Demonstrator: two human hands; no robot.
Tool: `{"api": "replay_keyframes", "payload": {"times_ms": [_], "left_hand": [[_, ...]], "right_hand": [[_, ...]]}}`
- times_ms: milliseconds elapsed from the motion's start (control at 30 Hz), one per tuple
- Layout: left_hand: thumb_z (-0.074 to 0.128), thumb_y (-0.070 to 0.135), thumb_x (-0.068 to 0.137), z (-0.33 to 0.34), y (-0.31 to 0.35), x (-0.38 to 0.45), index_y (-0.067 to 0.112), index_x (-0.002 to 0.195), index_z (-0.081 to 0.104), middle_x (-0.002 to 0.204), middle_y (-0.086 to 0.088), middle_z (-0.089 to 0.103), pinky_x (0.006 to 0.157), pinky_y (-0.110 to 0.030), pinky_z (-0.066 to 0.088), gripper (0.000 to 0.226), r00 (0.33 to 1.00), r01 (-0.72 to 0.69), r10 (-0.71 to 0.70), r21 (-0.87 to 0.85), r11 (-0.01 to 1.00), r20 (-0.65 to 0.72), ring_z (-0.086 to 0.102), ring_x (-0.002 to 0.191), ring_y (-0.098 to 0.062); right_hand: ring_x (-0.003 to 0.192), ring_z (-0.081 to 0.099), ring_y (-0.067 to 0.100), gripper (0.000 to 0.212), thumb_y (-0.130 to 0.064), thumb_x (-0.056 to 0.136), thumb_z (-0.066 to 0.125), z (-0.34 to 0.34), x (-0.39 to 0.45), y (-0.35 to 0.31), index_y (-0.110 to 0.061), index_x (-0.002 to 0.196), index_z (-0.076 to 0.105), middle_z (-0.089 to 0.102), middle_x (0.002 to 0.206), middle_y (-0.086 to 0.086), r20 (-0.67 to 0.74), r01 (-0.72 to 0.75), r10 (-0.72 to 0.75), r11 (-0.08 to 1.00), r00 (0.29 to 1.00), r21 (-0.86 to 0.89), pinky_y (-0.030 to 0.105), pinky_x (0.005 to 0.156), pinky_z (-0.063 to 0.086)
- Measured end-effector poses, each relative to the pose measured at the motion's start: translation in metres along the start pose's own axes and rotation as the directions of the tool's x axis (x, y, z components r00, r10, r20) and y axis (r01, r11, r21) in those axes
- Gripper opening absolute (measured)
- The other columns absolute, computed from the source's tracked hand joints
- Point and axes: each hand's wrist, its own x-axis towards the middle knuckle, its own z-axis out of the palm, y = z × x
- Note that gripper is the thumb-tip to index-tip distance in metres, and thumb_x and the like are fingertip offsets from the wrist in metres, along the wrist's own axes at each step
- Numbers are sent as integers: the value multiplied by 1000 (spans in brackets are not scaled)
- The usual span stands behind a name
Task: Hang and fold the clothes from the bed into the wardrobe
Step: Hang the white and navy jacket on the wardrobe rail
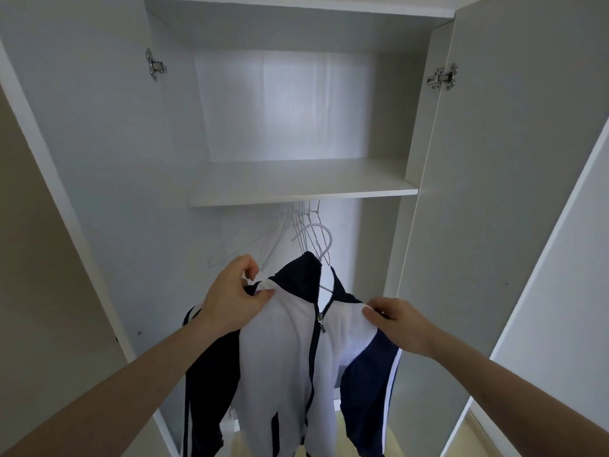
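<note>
White-navy jacket [290, 351], 1, on hanger [316, 235], held by left hand [230, 291] & right hand [395, 319].

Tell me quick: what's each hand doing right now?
Left hand: pinches the jacket at its left shoulder.
Right hand: grips the jacket at its right shoulder.

A white wardrobe shelf [296, 183] sits above white hangers [296, 232] bunched beneath it.
</note>
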Motion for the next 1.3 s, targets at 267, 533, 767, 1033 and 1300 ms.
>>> {"api": "replay_keyframes", "payload": {"times_ms": [267, 533, 767, 1033, 1300], "left_hand": [[66, 38, 91, 18, -10, 34, 39, 88, 62, 93, 22, 68, 77, -26, 48, 6, 980, 51, -66, 85, 995, 186, 64, 87, 3], [70, 35, 90, 51, 6, 96, 30, 125, 63, 130, 8, 61, 98, -29, 43, 36, 943, -79, -31, 313, 946, 330, 57, 117, -15], [74, 32, 87, 65, 23, 174, 25, 122, 65, 136, -2, 55, 109, -38, 39, 37, 950, -172, 47, 391, 904, 309, 53, 126, -23], [76, 32, 85, 82, 20, 283, 22, 126, 63, 137, -6, 52, 105, -39, 42, 44, 966, -160, 29, 502, 850, 258, 55, 122, -28], [65, 48, 94, 104, -13, 364, 24, 147, 50, 158, -7, 38, 118, -40, 34, 60, 944, 27, -224, 621, 784, 241, 44, 141, -30]], "right_hand": [[61, 44, 8, 39, -34, 102, 60, -13, -1, -5, -22, 65, 55, 47, 65, -9, -14, -46, 53, 950, 999, 310, 19, 63, 36], [58, 40, 13, 38, -29, 99, 60, -26, -15, 28, -15, 65, 48, 41, 62, -1, -175, -230, 287, 930, 942, 287, 29, 63, 32], [54, 34, 15, 33, -28, 99, 55, -33, 13, 68, -14, 71, 45, 35, 58, -3, -250, -349, 433, 882, 866, 318, 26, 52, 28], [50, 31, 13, 30, -22, 102, 51, -47, 110, 105, -12, 76, 40, 33, 58, 0, -244, -361, 522, 794, 817, 490, 21, 45, 28], [55, 32, 16, 37, -14, 101, 47, -56, 233, 136, -15, 68, 32, 34, 60, 2, -233, -357, 571, 730, 787, 583, 27, 53, 27]]}}
